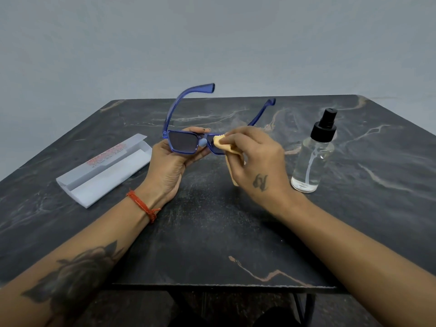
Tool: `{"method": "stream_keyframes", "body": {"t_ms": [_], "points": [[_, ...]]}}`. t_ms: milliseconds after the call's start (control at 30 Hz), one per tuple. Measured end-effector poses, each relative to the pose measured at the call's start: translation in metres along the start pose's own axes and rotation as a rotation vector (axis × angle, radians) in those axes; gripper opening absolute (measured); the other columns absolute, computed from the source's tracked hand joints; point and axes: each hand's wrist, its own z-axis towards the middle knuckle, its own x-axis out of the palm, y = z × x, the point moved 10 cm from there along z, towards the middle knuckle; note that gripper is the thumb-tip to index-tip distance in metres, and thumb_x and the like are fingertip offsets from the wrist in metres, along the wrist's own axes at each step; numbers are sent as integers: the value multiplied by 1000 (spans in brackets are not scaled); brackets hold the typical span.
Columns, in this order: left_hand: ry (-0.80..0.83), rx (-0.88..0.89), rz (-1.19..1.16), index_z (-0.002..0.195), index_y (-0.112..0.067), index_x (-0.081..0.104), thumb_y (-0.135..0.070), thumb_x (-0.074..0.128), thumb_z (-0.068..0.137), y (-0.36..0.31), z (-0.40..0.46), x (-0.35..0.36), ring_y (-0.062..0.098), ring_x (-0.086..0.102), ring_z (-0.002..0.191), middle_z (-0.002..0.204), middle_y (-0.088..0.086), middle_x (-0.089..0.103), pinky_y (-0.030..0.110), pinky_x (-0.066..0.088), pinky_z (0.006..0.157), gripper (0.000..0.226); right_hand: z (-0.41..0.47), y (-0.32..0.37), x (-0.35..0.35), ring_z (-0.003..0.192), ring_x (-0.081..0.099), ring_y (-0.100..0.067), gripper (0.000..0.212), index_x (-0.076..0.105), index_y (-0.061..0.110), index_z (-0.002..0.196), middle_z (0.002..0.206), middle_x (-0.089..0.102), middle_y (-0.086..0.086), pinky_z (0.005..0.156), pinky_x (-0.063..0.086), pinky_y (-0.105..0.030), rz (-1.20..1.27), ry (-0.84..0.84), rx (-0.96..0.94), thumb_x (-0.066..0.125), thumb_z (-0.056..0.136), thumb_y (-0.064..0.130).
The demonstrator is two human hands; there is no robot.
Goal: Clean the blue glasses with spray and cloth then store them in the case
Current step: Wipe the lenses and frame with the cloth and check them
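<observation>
glasses: blue glasses (186, 140) held above table centre, temples unfolded, pointing far
left hand: left hand (168, 165) grips frame at left lens and bridge
right hand: right hand (256, 156) pinches yellow cloth (223, 147) against right lens
spray: spray bottle (313, 154) upright, right of hands, untouched now
case: white case (106, 168) lies open at left on dark marble table (354, 220)
progress: wiping stage, judged midway; left lens state unclear; folding and casing still to do

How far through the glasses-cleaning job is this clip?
Midway. The spray bottle stands set aside on the table. The left hand holds the blue glasses while the right hand wipes one lens with the cloth. Left: storing them in the open case.
</observation>
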Motion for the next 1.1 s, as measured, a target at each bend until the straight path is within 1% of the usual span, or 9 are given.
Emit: {"method": "stream_keyframes", "body": {"t_ms": [100, 200, 300, 400, 600, 733, 867, 1000, 1100], "points": [[-14, 19, 3, 88, -5, 66, 7, 59, 79, -2, 0, -1, 21, 69, 90, 90, 3, 73, 28, 56, 74, 17, -1, 3, 7, 79, 62, -25, 17, 73, 4, 89, 88, 70, -8, 73, 42, -21, -37, 62, -25, 71, 73, -2], [-18, 44, -3, 86, -8, 66, 6, 59, 78, -5, 0, -2, 18, 69, 88, 87, 0, 73, 26, 56, 72, 17, -2, 12, 9, 77, 59, -24, 18, 74, 8, 90, 88, 72, -3, 71, 37, -18, -87, 119, -91, 69, 73, 6], [1, 57, 14, 88, -8, 66, 4, 60, 78, -6, 0, -1, 16, 69, 89, 90, -1, 73, 25, 55, 73, 16, -3, 18, 6, 68, 55, -22, 22, 75, 12, 85, 80, 72, 1, 60, 35, -21, -205, 122, -144, 64, 67, 5], [12, 59, 43, 90, -8, 65, 3, 59, 80, -4, 1, -2, 16, 68, 92, 93, -1, 73, 26, 55, 74, 16, -2, 16, 4, 63, 56, -24, 20, 74, 12, 78, 72, 71, 1, 45, 39, -22, -301, 98, -114, 65, 62, 2], [1, 63, 31, 91, -8, 65, -2, 62, 76, -6, 1, -4, 17, 68, 92, 92, -1, 73, 26, 55, 74, 17, -4, 15, 14, 67, 57, -26, 33, 73, 10, 95, 92, 72, 0, 46, 47, -26, -236, 113, -55, 73, 65, -3], [22, 80, 8, 79, -19, 73, -3, 62, 73, -8, -1, 0, 15, 69, 88, 89, -2, 73, 25, 55, 73, 20, -7, 19, 23, 73, 59, -27, 44, 71, 11, 106, 104, 70, -1, 51, 45, -26, -214, 186, -82, 71, 64, -5], [-10, 71, 5, 82, -15, 71, -1, 62, 75, -8, 0, -3, 14, 69, 87, 88, -3, 73, 24, 55, 71, 18, -6, 20, 17, 72, 61, -27, 34, 75, 11, 91, 92, 72, 0, 47, 49, -28, -163, 175, -88, 63, 62, -3], [-41, 60, 21, 89, -9, 64, 6, 57, 81, -7, 1, -7, 12, 69, 86, 86, -4, 73, 24, 55, 70, 19, -4, 17, 11, 66, 58, -24, 22, 74, 11, 75, 74, 70, 1, 43, 40, -20, -283, 150, -55, 59, 60, 4], [-37, 79, 15, 84, -12, 68, 5, 59, 79, -9, 1, -6, 13, 69, 86, 86, -3, 73, 24, 55, 70, 20, -4, 16, 12, 65, 57, -25, 21, 72, 9, 75, 72, 67, -1, 41, 35, -21, -366, 145, -30, 57, 61, 5]]}}
